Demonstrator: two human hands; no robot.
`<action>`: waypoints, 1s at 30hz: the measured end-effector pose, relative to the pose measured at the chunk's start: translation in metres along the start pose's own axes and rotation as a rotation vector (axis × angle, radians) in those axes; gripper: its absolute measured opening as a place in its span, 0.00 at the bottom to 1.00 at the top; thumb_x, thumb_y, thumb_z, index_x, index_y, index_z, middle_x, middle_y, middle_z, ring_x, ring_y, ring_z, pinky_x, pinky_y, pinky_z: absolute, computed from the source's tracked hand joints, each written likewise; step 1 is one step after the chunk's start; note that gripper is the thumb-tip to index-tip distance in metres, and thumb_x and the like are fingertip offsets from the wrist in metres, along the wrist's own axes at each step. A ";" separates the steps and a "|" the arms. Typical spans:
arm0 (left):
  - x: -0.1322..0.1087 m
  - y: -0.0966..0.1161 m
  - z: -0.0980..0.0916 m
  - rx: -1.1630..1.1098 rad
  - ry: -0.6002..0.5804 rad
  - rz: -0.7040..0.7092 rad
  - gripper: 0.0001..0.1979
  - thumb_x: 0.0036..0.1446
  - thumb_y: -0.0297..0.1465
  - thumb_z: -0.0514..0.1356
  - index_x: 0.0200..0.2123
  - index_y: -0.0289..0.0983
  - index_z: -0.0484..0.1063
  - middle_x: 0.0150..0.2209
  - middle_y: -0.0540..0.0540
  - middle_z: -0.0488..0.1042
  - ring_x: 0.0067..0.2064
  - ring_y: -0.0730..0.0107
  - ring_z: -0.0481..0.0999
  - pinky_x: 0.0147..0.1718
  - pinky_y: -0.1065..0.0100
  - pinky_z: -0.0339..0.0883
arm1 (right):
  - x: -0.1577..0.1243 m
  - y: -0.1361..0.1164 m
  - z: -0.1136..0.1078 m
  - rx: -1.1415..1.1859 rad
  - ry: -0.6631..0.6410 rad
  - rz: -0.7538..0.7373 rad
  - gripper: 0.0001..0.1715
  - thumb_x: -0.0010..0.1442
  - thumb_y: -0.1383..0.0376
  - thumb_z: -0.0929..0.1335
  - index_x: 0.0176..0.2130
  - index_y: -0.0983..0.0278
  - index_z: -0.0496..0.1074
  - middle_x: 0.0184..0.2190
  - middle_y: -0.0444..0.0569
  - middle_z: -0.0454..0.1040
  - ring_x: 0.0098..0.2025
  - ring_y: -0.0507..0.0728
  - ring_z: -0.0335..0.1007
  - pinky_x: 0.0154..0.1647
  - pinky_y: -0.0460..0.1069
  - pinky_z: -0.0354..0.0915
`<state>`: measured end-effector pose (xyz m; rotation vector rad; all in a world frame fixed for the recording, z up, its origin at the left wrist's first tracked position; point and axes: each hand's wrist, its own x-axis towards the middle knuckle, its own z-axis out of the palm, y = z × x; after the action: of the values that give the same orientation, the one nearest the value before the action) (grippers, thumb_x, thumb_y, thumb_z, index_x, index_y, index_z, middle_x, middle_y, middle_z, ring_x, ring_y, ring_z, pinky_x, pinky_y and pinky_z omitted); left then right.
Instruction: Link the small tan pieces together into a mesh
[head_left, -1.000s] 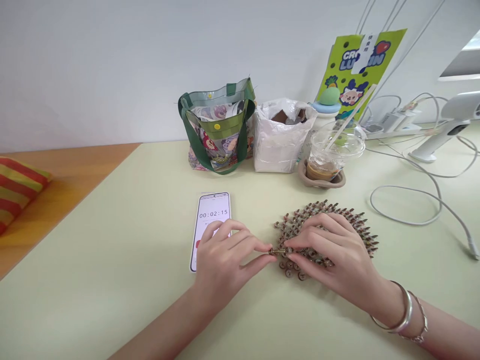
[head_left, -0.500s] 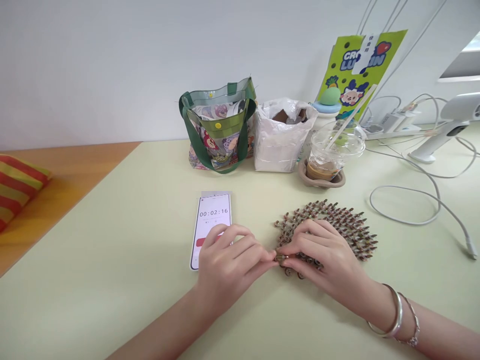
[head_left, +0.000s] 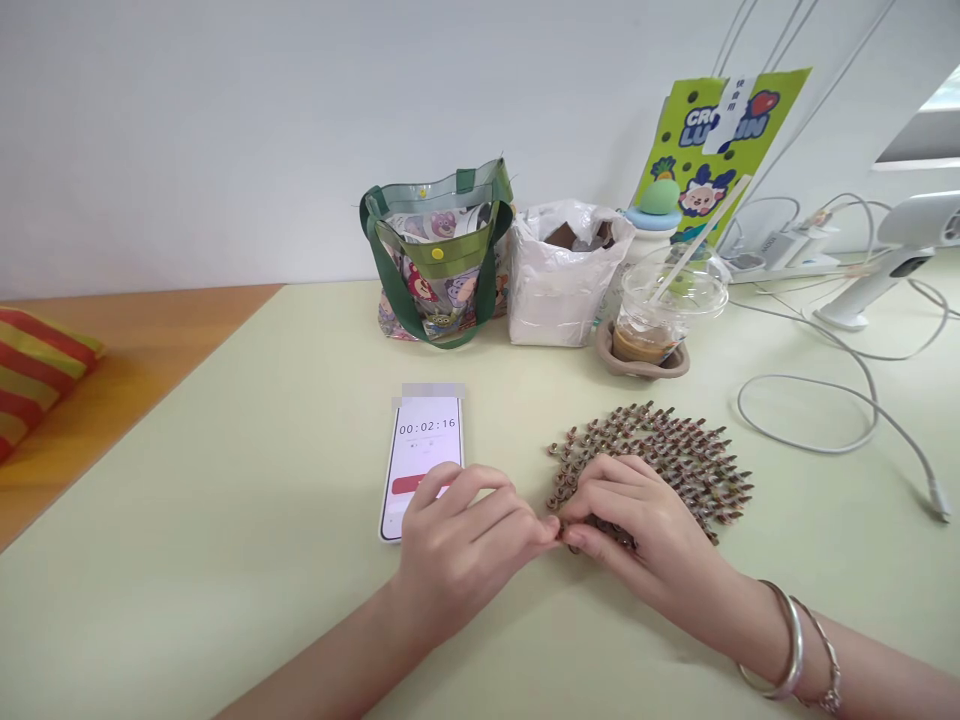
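Note:
A round mat of several small brown and metallic bead-like pieces [head_left: 675,450] lies on the pale green table [head_left: 262,500]. My right hand [head_left: 637,535] rests on its near left edge, fingers curled and pinched. My left hand [head_left: 465,545] meets it fingertip to fingertip at the mat's edge, also pinched. What the fingertips grip is hidden between them. A white phone [head_left: 424,450] showing a timer at 00:02:16 lies just beyond my left hand, which covers the phone's near end.
At the back stand a green cartoon tote bag [head_left: 435,260], a white plastic bag [head_left: 562,270], and a plastic cup with a straw [head_left: 660,310]. White cables [head_left: 825,400] loop at the right. A striped cushion [head_left: 37,370] lies on the wooden surface at left.
Both hands drew slightly toward me along the mat's near edge. The small piece seen between the fingertips a second ago is now hidden. The timer went from 00:02:15 to 00:02:16.

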<state>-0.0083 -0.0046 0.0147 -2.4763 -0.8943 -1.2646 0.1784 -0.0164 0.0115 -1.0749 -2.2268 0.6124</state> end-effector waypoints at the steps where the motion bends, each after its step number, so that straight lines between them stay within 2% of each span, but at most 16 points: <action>1: 0.000 0.000 0.000 0.000 0.000 -0.002 0.12 0.51 0.25 0.63 0.18 0.37 0.65 0.18 0.59 0.71 0.27 0.74 0.69 0.31 0.68 0.55 | 0.000 0.000 0.000 -0.003 -0.001 0.003 0.07 0.62 0.65 0.63 0.31 0.61 0.68 0.26 0.42 0.69 0.33 0.51 0.61 0.35 0.50 0.53; 5: -0.002 -0.003 0.000 -0.002 -0.025 -0.037 0.10 0.50 0.28 0.64 0.20 0.39 0.68 0.19 0.59 0.72 0.30 0.72 0.70 0.33 0.67 0.56 | 0.002 0.001 -0.004 -0.025 -0.013 0.009 0.07 0.61 0.65 0.63 0.31 0.61 0.68 0.26 0.41 0.71 0.33 0.52 0.62 0.36 0.51 0.53; 9: -0.002 -0.006 0.001 -0.023 -0.084 -0.117 0.07 0.50 0.33 0.64 0.24 0.40 0.70 0.23 0.58 0.74 0.33 0.70 0.70 0.35 0.67 0.56 | 0.004 0.005 -0.011 -0.062 0.028 0.005 0.07 0.61 0.64 0.62 0.35 0.60 0.70 0.27 0.43 0.73 0.35 0.54 0.63 0.37 0.52 0.55; 12: -0.002 -0.009 0.001 -0.047 -0.147 -0.200 0.05 0.51 0.33 0.64 0.27 0.40 0.71 0.26 0.58 0.75 0.35 0.70 0.69 0.36 0.67 0.56 | 0.005 0.009 -0.013 -0.089 0.066 0.016 0.08 0.62 0.64 0.62 0.36 0.59 0.70 0.28 0.44 0.73 0.35 0.54 0.64 0.38 0.52 0.57; 17: -0.001 -0.010 0.001 -0.131 -0.238 -0.293 0.05 0.51 0.33 0.64 0.28 0.41 0.71 0.27 0.58 0.75 0.36 0.70 0.68 0.36 0.67 0.55 | 0.005 0.009 -0.009 -0.112 0.123 -0.041 0.04 0.57 0.64 0.67 0.35 0.59 0.70 0.29 0.44 0.73 0.35 0.54 0.65 0.37 0.51 0.58; 21: -0.002 -0.009 0.001 -0.159 -0.306 -0.286 0.05 0.51 0.35 0.64 0.28 0.41 0.71 0.29 0.59 0.75 0.38 0.70 0.68 0.38 0.66 0.54 | 0.004 0.007 -0.006 -0.139 0.141 -0.072 0.00 0.57 0.65 0.67 0.32 0.60 0.69 0.27 0.41 0.73 0.35 0.53 0.65 0.38 0.51 0.57; 26: -0.006 -0.010 0.003 -0.105 -0.405 -0.230 0.05 0.51 0.36 0.63 0.29 0.42 0.72 0.31 0.58 0.75 0.39 0.69 0.67 0.41 0.65 0.53 | 0.004 0.008 -0.002 -0.227 0.093 -0.104 0.03 0.58 0.65 0.67 0.31 0.61 0.69 0.27 0.41 0.74 0.39 0.55 0.64 0.40 0.52 0.56; 30: -0.007 -0.010 0.003 -0.067 -0.431 -0.207 0.05 0.52 0.37 0.63 0.30 0.43 0.72 0.32 0.58 0.75 0.40 0.68 0.67 0.41 0.64 0.53 | 0.006 0.010 0.000 -0.343 0.062 -0.141 0.07 0.60 0.65 0.64 0.30 0.61 0.69 0.28 0.43 0.74 0.41 0.57 0.63 0.43 0.54 0.56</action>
<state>-0.0156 0.0020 0.0061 -2.8270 -1.2523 -0.8317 0.1806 -0.0062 0.0070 -1.0683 -2.3818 0.1365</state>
